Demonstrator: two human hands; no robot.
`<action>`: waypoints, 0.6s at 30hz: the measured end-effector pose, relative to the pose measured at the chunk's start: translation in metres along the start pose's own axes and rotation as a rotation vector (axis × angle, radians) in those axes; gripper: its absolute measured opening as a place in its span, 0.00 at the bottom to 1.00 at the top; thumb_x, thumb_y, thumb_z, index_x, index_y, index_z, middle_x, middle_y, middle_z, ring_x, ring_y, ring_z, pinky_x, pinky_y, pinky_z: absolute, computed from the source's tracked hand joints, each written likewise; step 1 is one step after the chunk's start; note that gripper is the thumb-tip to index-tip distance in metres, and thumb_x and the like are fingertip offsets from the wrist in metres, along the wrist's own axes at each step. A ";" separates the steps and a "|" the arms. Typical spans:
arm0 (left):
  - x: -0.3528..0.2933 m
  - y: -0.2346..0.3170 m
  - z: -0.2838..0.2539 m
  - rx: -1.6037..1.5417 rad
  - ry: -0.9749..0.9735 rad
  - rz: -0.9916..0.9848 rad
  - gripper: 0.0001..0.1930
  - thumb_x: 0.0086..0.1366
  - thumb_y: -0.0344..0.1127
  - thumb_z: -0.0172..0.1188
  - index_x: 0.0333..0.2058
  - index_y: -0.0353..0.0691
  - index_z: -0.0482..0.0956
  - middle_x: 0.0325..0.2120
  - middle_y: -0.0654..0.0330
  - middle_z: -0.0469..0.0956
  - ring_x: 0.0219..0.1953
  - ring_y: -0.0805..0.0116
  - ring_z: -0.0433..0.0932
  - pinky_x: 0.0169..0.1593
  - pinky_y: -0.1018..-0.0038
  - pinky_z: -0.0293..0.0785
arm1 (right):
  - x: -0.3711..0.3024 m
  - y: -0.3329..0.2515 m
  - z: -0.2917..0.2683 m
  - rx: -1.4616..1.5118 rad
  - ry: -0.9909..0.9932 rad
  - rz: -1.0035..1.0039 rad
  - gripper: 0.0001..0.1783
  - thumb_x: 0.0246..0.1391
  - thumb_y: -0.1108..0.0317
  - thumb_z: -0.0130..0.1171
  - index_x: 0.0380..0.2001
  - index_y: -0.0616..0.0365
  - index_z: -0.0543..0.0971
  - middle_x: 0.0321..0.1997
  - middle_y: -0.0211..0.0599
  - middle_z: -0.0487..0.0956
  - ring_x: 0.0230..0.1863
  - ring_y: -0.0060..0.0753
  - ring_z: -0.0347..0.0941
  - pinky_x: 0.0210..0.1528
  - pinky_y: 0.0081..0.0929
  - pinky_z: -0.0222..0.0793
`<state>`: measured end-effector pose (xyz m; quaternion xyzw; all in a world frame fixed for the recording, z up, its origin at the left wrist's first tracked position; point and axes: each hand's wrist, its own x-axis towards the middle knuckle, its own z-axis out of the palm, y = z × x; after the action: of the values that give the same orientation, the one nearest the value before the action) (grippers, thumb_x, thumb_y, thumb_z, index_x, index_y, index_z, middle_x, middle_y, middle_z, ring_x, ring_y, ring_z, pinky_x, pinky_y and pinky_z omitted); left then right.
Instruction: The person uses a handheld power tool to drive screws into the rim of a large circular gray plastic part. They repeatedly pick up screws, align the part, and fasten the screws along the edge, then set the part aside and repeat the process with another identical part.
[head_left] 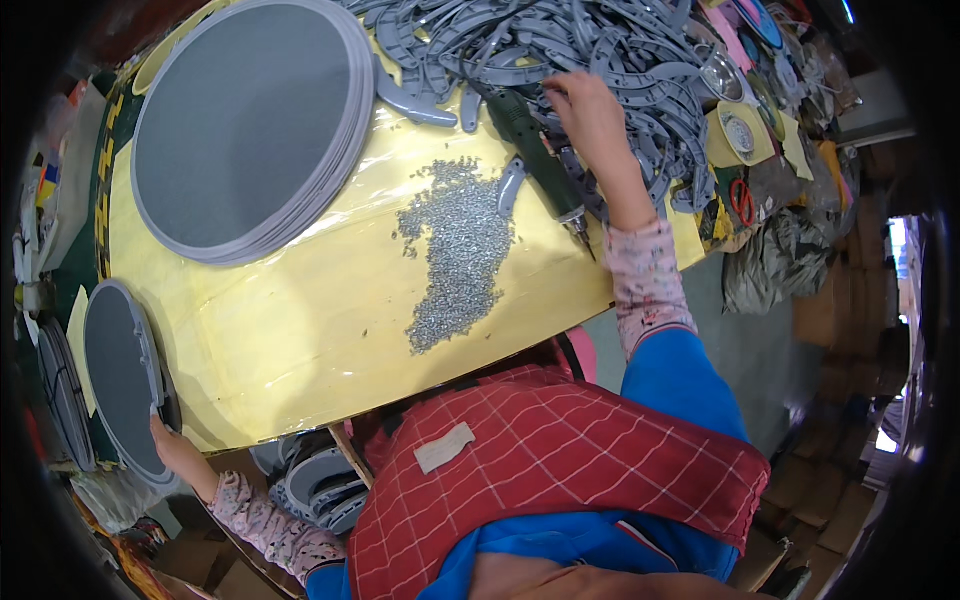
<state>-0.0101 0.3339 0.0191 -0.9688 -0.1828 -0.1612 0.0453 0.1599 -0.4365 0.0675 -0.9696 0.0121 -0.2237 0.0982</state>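
Note:
At the table's left edge, my left hand (180,456) grips the rim of a grey round panel (118,375) that has a curved grey piece along its side. My right hand (592,112) is over the edge of a heap of grey curved plastic parts (640,75), its fingers loosely bent and nothing visible in them. Just left of it lies a dark green electric screwdriver (537,150), bit toward me. Small silver screws (455,265) spread over the yellow tabletop (300,330). A loose curved part (511,187) lies between screws and screwdriver.
A tall stack of grey round panels (255,125) takes up the far left of the table. To the right are a yellow tub (740,135), a metal bowl (722,76) and red-handled scissors (742,202). More grey parts (322,485) sit below the front edge.

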 end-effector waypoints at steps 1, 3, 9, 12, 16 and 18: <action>-0.002 0.008 0.001 -0.022 -0.004 0.025 0.21 0.68 0.20 0.50 0.60 0.33 0.74 0.58 0.42 0.75 0.60 0.42 0.73 0.61 0.57 0.71 | 0.016 0.007 0.011 -0.065 0.015 -0.071 0.17 0.51 0.63 0.69 0.45 0.53 0.84 0.46 0.38 0.82 0.52 0.47 0.75 0.51 0.38 0.74; 0.000 0.029 0.002 0.048 0.169 0.150 0.21 0.69 0.21 0.51 0.60 0.34 0.74 0.60 0.43 0.72 0.63 0.42 0.70 0.62 0.56 0.70 | 0.037 0.025 0.035 -0.213 -0.071 -0.137 0.19 0.49 0.64 0.70 0.46 0.52 0.83 0.50 0.37 0.80 0.55 0.47 0.73 0.52 0.41 0.73; -0.034 0.161 -0.055 -0.314 0.069 0.244 0.21 0.68 0.24 0.56 0.60 0.33 0.75 0.62 0.44 0.70 0.65 0.43 0.68 0.64 0.56 0.70 | 0.050 -0.004 0.008 -0.402 -0.224 -0.140 0.20 0.54 0.53 0.66 0.43 0.55 0.83 0.42 0.39 0.83 0.49 0.47 0.78 0.50 0.48 0.71; -0.057 0.173 -0.047 -0.498 -0.012 0.264 0.20 0.67 0.23 0.58 0.58 0.32 0.76 0.61 0.44 0.71 0.64 0.44 0.70 0.64 0.57 0.70 | 0.032 -0.028 -0.048 -0.471 -0.359 0.013 0.25 0.59 0.45 0.61 0.40 0.60 0.83 0.34 0.48 0.85 0.39 0.53 0.81 0.43 0.47 0.74; -0.068 0.203 -0.044 -0.672 0.002 0.315 0.18 0.66 0.22 0.59 0.55 0.32 0.79 0.58 0.44 0.73 0.61 0.46 0.73 0.63 0.58 0.71 | -0.020 -0.094 -0.094 0.019 -0.124 0.126 0.17 0.55 0.59 0.69 0.43 0.59 0.85 0.37 0.47 0.85 0.41 0.48 0.83 0.40 0.38 0.76; -0.067 0.234 -0.052 -0.742 0.049 0.367 0.19 0.63 0.22 0.61 0.54 0.34 0.80 0.57 0.45 0.75 0.60 0.46 0.74 0.63 0.58 0.71 | -0.047 -0.145 -0.083 0.284 -0.237 -0.110 0.17 0.51 0.64 0.71 0.44 0.58 0.85 0.37 0.42 0.84 0.38 0.47 0.82 0.39 0.34 0.75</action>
<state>0.0016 0.0864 0.0396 -0.9317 0.0648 -0.2286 -0.2747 0.0781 -0.3061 0.1489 -0.9648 -0.0843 -0.1122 0.2225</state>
